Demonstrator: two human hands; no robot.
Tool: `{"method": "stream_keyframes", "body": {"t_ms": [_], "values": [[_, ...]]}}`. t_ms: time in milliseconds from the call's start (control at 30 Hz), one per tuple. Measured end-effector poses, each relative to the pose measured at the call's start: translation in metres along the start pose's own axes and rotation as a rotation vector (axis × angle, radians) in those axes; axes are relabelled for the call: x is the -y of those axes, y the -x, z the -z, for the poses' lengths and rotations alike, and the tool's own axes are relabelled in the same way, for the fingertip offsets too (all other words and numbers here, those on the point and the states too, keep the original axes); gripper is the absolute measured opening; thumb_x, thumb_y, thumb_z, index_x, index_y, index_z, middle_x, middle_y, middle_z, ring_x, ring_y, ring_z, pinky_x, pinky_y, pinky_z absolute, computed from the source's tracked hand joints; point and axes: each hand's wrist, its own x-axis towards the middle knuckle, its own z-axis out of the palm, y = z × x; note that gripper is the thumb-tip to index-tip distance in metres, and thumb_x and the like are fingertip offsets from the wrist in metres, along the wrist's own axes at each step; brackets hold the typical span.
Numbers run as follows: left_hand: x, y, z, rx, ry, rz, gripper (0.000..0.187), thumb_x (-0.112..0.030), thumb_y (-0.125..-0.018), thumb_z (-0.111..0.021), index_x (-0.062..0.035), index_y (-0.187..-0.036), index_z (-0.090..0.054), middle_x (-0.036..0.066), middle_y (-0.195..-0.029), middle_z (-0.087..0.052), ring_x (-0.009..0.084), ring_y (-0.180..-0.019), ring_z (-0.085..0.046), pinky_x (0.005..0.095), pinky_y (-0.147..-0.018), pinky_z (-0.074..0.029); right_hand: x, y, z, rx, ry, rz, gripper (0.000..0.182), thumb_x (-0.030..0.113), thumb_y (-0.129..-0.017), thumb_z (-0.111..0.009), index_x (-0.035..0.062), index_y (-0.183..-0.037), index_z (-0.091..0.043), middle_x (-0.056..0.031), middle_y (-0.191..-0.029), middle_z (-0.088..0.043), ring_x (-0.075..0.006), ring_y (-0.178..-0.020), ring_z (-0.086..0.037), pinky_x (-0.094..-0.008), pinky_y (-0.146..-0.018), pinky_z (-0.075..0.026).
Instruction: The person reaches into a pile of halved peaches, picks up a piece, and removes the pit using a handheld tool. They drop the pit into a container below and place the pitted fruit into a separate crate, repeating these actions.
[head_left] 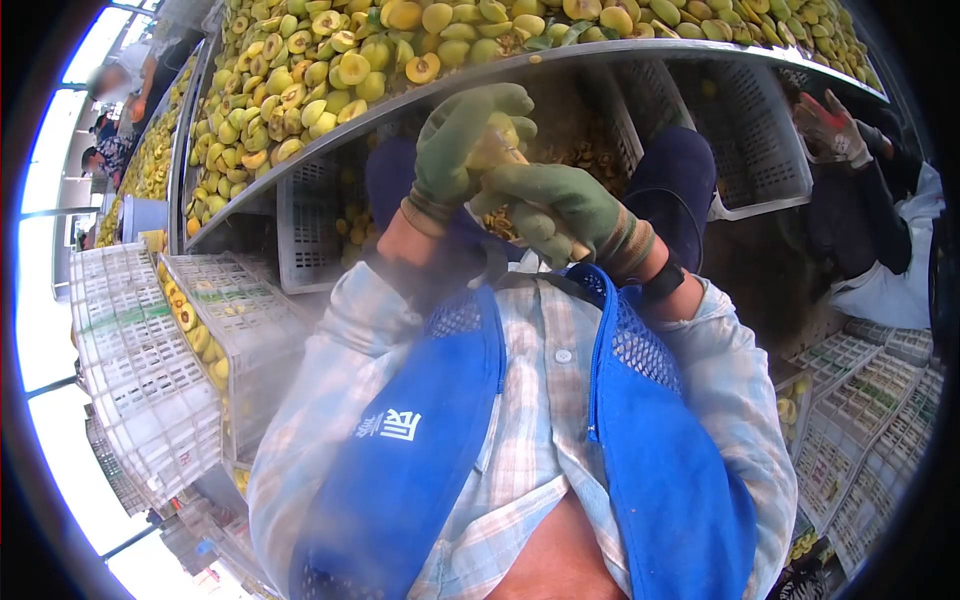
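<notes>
So the left hand (450,145) is gripping a yellow-green fruit (494,143) upper-centre of frame, probably steadying it, while the right hand (570,203) is clutching a wooden-handled tool (579,249), apparently angling it fruitward.

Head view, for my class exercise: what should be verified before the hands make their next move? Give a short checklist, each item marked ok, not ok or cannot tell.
1. Fruit held in the left hand: ok, the fingers curl around it.
2. Handle gripped by the right hand: ok, its end shows below the fist.
3. Working end clear of the left hand: cannot tell, the hands largely hide it.
4. Gloves on both hands: ok.
5. Neighbour's hand out of the way: ok, well off to the right.
</notes>
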Motion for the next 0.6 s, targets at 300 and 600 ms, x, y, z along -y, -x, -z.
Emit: {"method": "stream_keyframes", "body": {"t_ms": [300,600], "values": [[-0.002,0.009,0.011,0.012,0.1,0.183,0.051,-0.041,-0.099,-0.049,0.0041,-0.12,-0.058,0.019,-0.102,-0.067,0.0284,-0.084,-0.069,0.0372,-0.073,-0.059,-0.001,-0.007,-0.013,-0.143,0.291,-0.164,0.038,0.034,-0.095,-0.056,-0.0025,-0.1,-0.063,-0.0039,-0.056,-0.057,-0.0134,-0.036,-0.051,-0.0227,-0.031,-0.039],[0.01,0.014,0.001,-0.185,0.16,0.161,0.045,-0.037,-0.101,-0.049,0.0039,-0.116,-0.06,0.019,-0.101,-0.067,0.0271,-0.079,-0.07,0.0361,-0.07,-0.059,-0.017,-0.006,0.001,0.098,-0.159,-0.006,0.036,0.025,-0.101,-0.048,-0.0069,-0.107,-0.063,0.0013,-0.052,-0.05,-0.0075,-0.034,-0.044,-0.0201,-0.033,-0.038]]}}
